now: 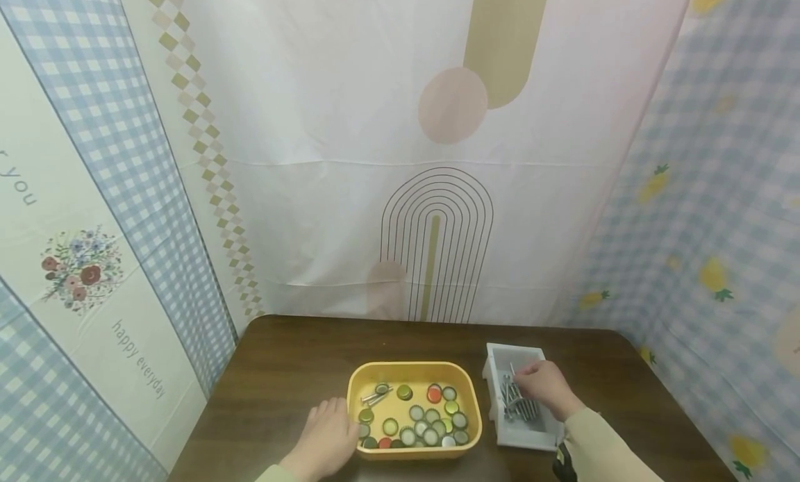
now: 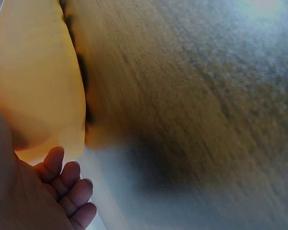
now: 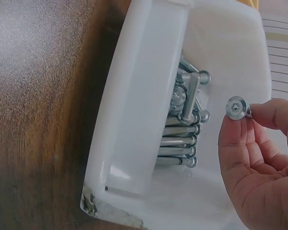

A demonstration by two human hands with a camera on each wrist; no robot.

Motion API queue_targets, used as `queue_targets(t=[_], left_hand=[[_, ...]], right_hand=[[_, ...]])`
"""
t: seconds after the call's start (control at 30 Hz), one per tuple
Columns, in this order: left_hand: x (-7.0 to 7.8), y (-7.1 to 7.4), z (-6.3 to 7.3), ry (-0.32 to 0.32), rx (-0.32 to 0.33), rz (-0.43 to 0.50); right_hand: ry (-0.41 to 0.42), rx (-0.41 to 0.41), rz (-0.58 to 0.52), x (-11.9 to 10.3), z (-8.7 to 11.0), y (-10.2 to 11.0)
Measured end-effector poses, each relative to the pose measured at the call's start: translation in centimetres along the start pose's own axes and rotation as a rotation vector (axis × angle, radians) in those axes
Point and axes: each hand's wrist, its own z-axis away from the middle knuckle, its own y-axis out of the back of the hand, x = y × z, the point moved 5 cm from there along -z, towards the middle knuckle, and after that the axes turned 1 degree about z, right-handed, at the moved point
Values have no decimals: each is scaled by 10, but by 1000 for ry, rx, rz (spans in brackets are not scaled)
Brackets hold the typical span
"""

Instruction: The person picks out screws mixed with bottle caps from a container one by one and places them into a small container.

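My right hand (image 1: 545, 386) pinches a silver bolt (image 3: 236, 108) between thumb and fingertips, above a white bin (image 1: 531, 437). Its flat round head with a hex socket faces the right wrist camera. Inside the bin lies a heap of similar bolts (image 3: 180, 139), several side by side. My left hand (image 1: 328, 433) rests beside the left end of a yellow basin (image 1: 415, 453), its fingers loosely bent near the wall in the left wrist view. Many bottle caps (image 1: 431, 426) lie in the basin, mostly toward the front and right. A few bolts (image 1: 377, 396) lie at its back left.
Both containers stand on a dark brown wooden table (image 1: 300, 350), the bin to the right of the basin with a narrow gap between. A patterned white curtain (image 1: 325, 225) hangs behind the table. Checked cloths (image 1: 719, 190) hang at both sides.
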Motion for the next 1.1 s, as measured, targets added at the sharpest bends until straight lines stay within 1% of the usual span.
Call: queue_targets(t=[0.3, 0.7, 0.93, 1.1], left_hand=[[1, 1, -1, -15, -15, -3], [0, 2, -3, -37, 0, -5], [-1, 3, -3, -29, -2, -3], [-3, 2, -3, -23, -4, 2]], right_hand=[[5, 4, 2, 3, 0, -9], [2, 25, 47, 4, -1, -14], [-11, 14, 62, 2, 0, -16], [-12, 25, 81, 3, 0, -18]])
